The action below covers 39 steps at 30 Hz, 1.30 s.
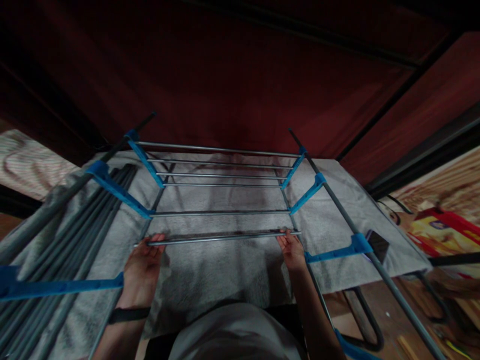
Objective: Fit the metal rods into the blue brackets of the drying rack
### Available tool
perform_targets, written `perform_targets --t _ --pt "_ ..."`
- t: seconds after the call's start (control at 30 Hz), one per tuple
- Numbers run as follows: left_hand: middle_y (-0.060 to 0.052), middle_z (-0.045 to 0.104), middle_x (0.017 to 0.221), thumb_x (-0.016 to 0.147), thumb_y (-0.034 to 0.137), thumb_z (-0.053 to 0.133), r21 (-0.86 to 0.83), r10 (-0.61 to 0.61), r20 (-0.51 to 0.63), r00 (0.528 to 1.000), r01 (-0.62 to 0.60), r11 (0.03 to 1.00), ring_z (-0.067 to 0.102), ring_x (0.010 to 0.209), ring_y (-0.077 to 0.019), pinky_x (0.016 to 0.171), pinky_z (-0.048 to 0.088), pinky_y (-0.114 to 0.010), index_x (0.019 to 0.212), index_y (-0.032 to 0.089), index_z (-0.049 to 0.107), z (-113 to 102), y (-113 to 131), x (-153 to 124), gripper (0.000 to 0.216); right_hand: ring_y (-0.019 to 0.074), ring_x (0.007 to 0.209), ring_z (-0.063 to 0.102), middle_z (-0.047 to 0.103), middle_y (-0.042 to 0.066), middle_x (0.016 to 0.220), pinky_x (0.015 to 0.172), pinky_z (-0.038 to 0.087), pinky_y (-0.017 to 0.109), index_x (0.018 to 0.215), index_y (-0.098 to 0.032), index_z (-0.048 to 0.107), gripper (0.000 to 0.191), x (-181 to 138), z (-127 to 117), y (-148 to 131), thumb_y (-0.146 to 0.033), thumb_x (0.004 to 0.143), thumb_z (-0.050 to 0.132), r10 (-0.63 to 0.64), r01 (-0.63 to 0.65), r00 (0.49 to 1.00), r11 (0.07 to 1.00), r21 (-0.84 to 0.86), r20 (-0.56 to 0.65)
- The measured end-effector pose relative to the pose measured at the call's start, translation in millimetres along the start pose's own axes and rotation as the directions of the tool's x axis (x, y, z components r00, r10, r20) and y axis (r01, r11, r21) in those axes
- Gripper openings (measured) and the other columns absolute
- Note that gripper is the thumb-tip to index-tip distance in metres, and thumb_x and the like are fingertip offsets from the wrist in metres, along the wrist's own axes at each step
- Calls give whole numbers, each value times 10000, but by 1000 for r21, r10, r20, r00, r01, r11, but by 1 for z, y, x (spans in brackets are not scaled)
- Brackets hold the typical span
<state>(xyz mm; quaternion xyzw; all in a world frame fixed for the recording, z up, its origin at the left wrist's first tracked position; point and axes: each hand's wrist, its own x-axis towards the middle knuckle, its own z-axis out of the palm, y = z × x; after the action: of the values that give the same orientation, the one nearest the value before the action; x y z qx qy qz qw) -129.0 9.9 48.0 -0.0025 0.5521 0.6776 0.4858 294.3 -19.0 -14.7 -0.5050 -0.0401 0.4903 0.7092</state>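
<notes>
Nearest me is my pale shirt (236, 332), with a dark wristband (129, 314) on my left wrist. My left hand (144, 260) is turned palm up, fingers bent around one end of a thin metal rod (221, 238). My right hand (291, 250) grips the same rod near its other end, thumb and fingers closed on it, the tip poking out past them. The rod runs level between my hands, above the grey cloth (225, 285).

Uprights stand on both sides of me, joined by blue brackets; the near left bracket (67, 287) and near right bracket (332, 255) flank my arms. Loose tubes (75, 245) lie in a bundle to my left, and a phone (378, 244) sits to my right, by an upright. Beyond my rod, one crossbar (221, 213) spans the middle brackets, and four more bars (225, 175) span the farthest pair. Behind everything rises a dark red wall (225, 100).
</notes>
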Motion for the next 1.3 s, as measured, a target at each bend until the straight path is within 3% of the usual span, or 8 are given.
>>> perform_targets --t 0.33,0.47,0.67,1.3 --pt "-25 731 834 861 -39 470 54 3 112 994 -9 998 712 846 -127 847 591 -238 825 159 675 -2 -15 -9 288 165 863 744 770 -10 853 839 618 324 861 -226 677 290 -3 5 -3 -282 651 867 2 -2 999 1000 -14 42" --pt "-41 736 820 926 13 496 59 -29 97 995 23 998 726 817 -138 838 605 -267 786 144 667 3 -22 -16 257 154 858 741 775 -15 862 822 613 298 863 -234 687 291 -8 11 -1 -233 624 853 16 -16 998 1000 -4 55" --pt "-43 741 768 885 -33 527 41 -128 62 990 125 991 747 760 -149 804 623 -285 746 135 641 16 -33 -25 246 168 916 746 780 -7 902 865 607 332 858 -254 686 234 -14 16 1 -208 675 823 20 -18 993 1000 -22 113" --pt "-23 756 767 811 -56 620 93 -255 164 953 242 966 755 756 -162 843 632 -334 741 149 676 37 -71 -55 224 180 919 739 773 -2 915 862 605 325 918 -250 672 286 -23 36 15 -249 673 820 51 -45 986 998 -40 156"
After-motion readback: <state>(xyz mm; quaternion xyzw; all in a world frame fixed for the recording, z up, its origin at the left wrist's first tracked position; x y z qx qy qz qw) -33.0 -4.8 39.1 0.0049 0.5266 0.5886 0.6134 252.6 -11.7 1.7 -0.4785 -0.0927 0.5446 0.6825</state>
